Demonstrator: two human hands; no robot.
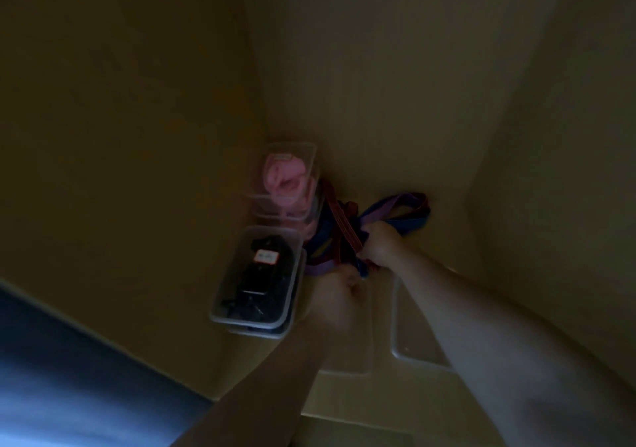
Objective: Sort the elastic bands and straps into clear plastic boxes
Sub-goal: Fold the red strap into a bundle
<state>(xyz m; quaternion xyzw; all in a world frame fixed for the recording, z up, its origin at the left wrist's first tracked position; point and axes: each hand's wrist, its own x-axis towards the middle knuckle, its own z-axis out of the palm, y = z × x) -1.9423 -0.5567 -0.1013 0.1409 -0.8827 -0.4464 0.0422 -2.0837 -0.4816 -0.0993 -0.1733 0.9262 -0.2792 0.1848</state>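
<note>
Pink bands (283, 179) and black straps (258, 274) boxed already.
Both hands, left hand (339, 286) and right hand (378, 245), are clutching the tangled coloured bands (347, 226) left.

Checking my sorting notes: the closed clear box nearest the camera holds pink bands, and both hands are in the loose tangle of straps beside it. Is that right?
Not quite. In the head view, the nearest clear box holds black items; the pink bands sit in the box behind it. The rest stands: the left hand and right hand are both in the tangle of straps.

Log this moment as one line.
hands: left and right gripping tangled straps | boxes: pink, black filled
</note>
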